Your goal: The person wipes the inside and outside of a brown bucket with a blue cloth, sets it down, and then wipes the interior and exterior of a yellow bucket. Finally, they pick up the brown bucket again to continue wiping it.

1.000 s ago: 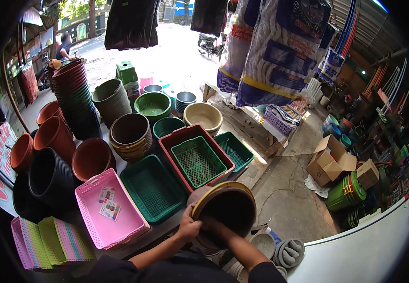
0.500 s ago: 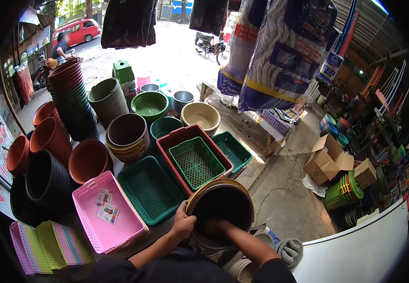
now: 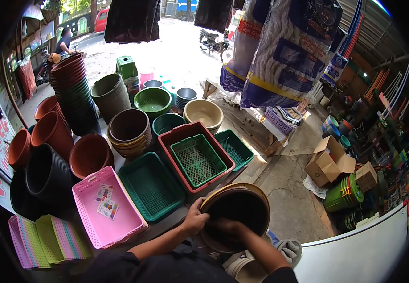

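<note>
A dark brown round tub with a yellowish rim (image 3: 242, 205) is held tilted in front of my body, its mouth facing up towards me. My left hand (image 3: 197, 218) is closed over the left side of its rim. My right hand (image 3: 228, 226) reaches inside the tub against the dark inner wall; its fingers are lost in shadow, so I cannot make out whether it holds anything. Just beyond stands a red-brown rectangular basin (image 3: 167, 141) with a green mesh basket (image 3: 197, 160) in it. Left of my arms lie a green basket (image 3: 150, 188) and a pink basket (image 3: 96, 212) with printed cards inside.
Stacked plant pots (image 3: 75, 94) and a nest of brown tubs (image 3: 129, 134) fill the display at left. Packaged mops (image 3: 284, 61) hang overhead. An open cardboard box (image 3: 327, 160) and green bins (image 3: 343, 195) stand at right, beside a white surface (image 3: 355, 250). A person sits at far left.
The tub has shifted to the right with both my hands on it, and its mouth has tilted a little. Outside, the red vehicle has moved further along, partly behind the hanging black bag.
</note>
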Available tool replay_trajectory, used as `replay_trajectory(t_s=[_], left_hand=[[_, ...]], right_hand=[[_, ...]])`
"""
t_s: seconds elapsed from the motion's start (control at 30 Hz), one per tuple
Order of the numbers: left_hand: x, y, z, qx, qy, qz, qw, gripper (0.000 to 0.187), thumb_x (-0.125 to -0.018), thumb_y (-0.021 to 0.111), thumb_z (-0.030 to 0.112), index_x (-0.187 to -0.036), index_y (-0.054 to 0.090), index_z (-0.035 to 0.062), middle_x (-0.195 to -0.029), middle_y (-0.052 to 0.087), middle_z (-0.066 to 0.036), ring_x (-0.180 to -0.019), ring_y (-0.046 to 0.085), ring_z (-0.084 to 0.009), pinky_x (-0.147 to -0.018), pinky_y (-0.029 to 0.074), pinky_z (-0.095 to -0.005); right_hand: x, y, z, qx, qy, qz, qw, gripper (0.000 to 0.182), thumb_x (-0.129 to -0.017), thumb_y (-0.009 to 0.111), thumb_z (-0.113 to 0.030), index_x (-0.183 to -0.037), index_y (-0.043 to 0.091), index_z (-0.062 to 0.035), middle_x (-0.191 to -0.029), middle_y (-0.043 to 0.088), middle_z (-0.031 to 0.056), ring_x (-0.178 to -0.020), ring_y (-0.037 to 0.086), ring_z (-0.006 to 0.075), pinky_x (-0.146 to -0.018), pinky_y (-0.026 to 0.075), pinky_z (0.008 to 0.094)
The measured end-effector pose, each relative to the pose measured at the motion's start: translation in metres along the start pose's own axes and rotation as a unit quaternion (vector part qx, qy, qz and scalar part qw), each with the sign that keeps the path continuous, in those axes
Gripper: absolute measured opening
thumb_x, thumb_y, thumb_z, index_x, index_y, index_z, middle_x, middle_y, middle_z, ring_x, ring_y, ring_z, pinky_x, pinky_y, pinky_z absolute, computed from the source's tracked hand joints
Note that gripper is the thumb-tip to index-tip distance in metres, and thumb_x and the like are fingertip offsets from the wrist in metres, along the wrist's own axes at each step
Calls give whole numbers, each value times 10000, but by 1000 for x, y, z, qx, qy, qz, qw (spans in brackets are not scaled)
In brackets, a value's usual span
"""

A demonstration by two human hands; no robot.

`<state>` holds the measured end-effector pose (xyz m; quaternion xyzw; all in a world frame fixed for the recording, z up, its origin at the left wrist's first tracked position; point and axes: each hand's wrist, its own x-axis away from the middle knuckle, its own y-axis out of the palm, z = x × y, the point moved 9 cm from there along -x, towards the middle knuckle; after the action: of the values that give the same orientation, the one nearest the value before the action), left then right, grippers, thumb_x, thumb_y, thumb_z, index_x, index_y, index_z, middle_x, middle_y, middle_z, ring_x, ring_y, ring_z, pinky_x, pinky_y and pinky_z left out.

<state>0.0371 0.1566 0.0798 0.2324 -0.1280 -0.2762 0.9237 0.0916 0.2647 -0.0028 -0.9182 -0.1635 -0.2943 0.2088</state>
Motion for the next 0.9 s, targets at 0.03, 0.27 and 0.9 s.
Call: replay_trajectory(t_s=[0.03,0.27,0.9], left_hand=[[3,1,4,-15,33,7,999,447,-720,567,-121,-1132,494,35,-1060,573,-41,-1026,539,-131,-907,429,-263],[8,-2,13,-8,77,56,995,251,-889,643,39,-1099,507,49,-952,558,12,-909,513,-72,-826,417,-226],[-17,1,46,115,43,57,991,406,-769,502,-141,-1132,503,40,-1063,594,-48,-1016,563,-124,-891,443,-267]], right_hand=[[-11,-6,-1,-164,-15,39,986,459,-978,460,-389,-1237,564,-24,-1088,647,137,-985,616,218,-943,448,346],[39,-51,-53,-615,-143,253,733,433,-995,387,-333,-1255,522,-14,-1154,619,187,-1049,613,325,-970,465,447],[101,-27,-49,536,11,208,818,415,-938,420,-280,-1226,559,-14,-1352,513,165,-1272,453,291,-1121,186,550]])
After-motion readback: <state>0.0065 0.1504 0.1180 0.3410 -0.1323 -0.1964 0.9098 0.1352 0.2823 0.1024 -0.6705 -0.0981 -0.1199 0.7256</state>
